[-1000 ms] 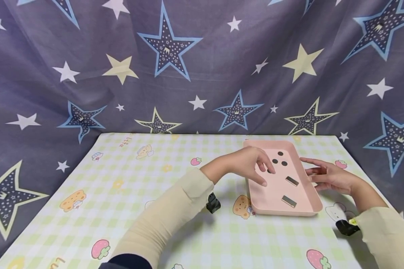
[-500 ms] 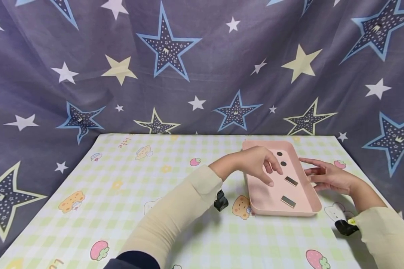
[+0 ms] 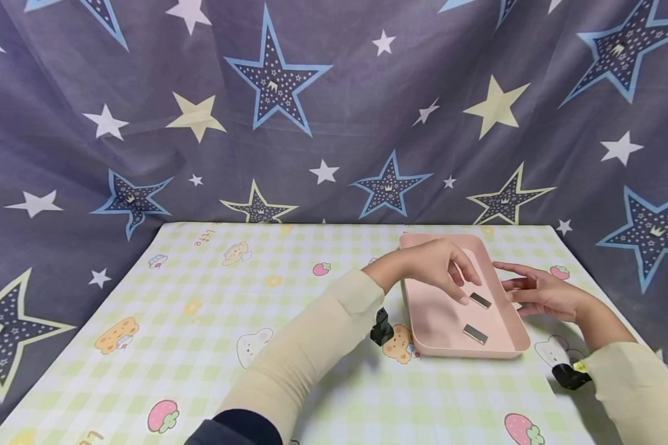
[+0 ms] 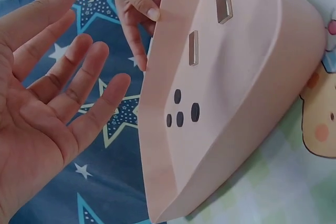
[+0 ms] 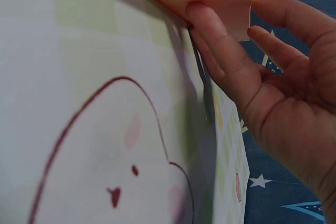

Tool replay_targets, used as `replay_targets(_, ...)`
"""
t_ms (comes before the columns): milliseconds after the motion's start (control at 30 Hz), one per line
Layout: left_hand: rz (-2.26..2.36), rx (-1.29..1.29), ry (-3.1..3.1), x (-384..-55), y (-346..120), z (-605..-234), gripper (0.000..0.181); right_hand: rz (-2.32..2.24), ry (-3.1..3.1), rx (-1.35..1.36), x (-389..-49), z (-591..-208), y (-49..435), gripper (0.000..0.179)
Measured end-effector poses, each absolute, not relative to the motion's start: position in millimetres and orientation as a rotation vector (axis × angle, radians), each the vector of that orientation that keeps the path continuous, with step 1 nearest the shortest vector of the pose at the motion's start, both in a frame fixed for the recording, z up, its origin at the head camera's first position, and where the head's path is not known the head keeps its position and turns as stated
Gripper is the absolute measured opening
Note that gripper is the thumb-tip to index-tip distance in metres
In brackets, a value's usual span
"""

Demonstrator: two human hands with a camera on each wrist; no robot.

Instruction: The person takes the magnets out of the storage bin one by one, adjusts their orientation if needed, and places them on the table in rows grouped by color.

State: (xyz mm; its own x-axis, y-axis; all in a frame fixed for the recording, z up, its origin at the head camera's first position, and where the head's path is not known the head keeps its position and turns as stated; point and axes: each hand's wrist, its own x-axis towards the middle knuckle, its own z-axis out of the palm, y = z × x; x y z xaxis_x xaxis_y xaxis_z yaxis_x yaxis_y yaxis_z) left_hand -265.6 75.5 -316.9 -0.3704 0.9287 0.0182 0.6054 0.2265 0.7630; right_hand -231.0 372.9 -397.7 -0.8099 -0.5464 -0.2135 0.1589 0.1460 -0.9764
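My left hand (image 3: 436, 266) hovers over a shallow pink tray (image 3: 467, 354), its fingers spread and loosely bent with nothing between them. In the head view it covers several small black discs (image 4: 180, 118), which the left wrist view shows lying on the tray floor. Two flat rectangular blocks with dark faces and shiny edges, a nearer block (image 3: 475, 334) and a farther block (image 3: 480, 301), lie beside the left fingertips or closer to the front. At the tray's right side, my right hand (image 3: 551, 293) rests its fingers and thumb against the outer wall (image 5: 220, 22).
The tray sits on a table with a green checked, cartoon-printed cloth (image 3: 211, 346). A dark curtain with stars (image 3: 334, 111) hangs behind the table. A small black wrist device (image 3: 382, 327) sits by the left sleeve and another black device (image 3: 570, 376) by the right.
My left hand has moved right across the tray toward the farther block and now hides the discs in the head view. The right hand stays at the tray's side.
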Motion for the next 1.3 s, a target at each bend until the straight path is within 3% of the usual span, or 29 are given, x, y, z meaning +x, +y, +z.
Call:
replay_targets(933,1.168,1.043,1.986,-292.7,106.5,-342.6,0.034,-1.704,1.926,-0.379,-233.9,-401.6,375.5,0.061)
replay_targets(1300,1.124,1.014,1.985,-290.0,118.7,-355.4,0.033,-1.703,1.941,-0.378,-231.7,-401.5,376.2,0.061)
